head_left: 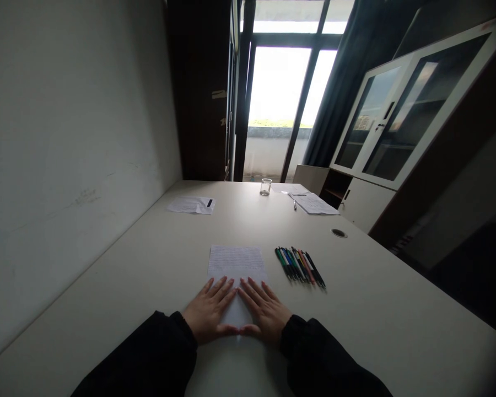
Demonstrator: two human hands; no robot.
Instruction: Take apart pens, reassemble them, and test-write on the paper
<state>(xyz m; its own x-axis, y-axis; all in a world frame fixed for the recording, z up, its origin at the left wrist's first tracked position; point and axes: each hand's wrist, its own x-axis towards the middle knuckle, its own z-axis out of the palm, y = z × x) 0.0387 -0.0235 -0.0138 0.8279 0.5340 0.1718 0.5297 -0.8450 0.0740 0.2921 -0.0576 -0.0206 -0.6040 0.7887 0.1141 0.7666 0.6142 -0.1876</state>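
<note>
Black sleeves (149, 353) lead to the left hand (210, 310) and right hand (268, 311), both spread flat on the paper (236, 259) reaching ahead of them, and a sideways drag could, I'd say, crease it or scatter the pens (301, 266) beyond the right hand.

Right of the paper (236, 259), pens (300, 266) obstruct; left, tabletop (128, 286) lies open.

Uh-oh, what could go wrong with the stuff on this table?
The lined paper might crease if the left hand and right hand, resting on it, shift. The pens lie loose nearby and could scatter if bumped. The glass stands near the far edge of the table, so a knock might tip it off.
</note>
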